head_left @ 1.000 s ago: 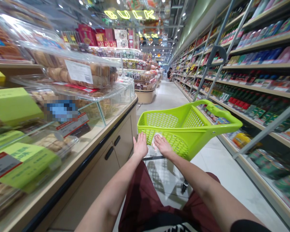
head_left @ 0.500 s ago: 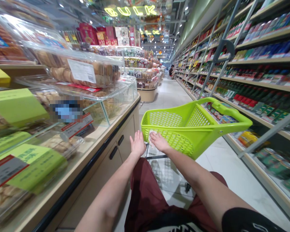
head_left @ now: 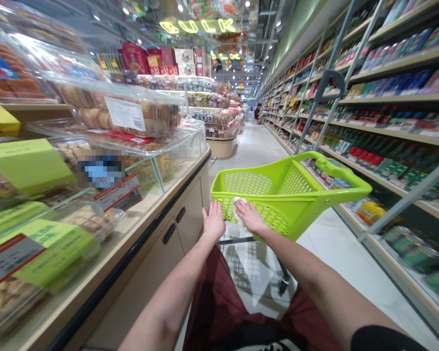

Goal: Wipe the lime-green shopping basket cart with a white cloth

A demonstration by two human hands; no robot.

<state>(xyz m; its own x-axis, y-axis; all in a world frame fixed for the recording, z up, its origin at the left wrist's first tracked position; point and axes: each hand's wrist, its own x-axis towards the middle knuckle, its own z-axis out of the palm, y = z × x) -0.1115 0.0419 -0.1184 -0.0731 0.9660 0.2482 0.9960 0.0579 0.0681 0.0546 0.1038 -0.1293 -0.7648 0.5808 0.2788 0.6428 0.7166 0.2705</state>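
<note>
A lime-green shopping cart basket (head_left: 303,214) with perforated sides stands in front of me, its handle toward the right. My right hand (head_left: 250,216) presses a white cloth or tissue (head_left: 237,207) flat against the basket's near side. At the basket's left end, my left hand (head_left: 214,222) has its fingers spread and raised, touching or very near the green wall, with nothing in it. The grey frame and a black caster (head_left: 284,285) show below the basket.
On the left, a wooden counter (head_left: 193,190) with a black edge rail carries packed baked goods. Tall stocked shelves (head_left: 398,90) and a slanted metal ladder (head_left: 406,204) line the right. A person (head_left: 258,112) is far down the aisle.
My right hand and the white cloth have slid right along the basket's side. My left hand has shifted slightly right. The cart appears slightly further left, and more of its caster shows.
</note>
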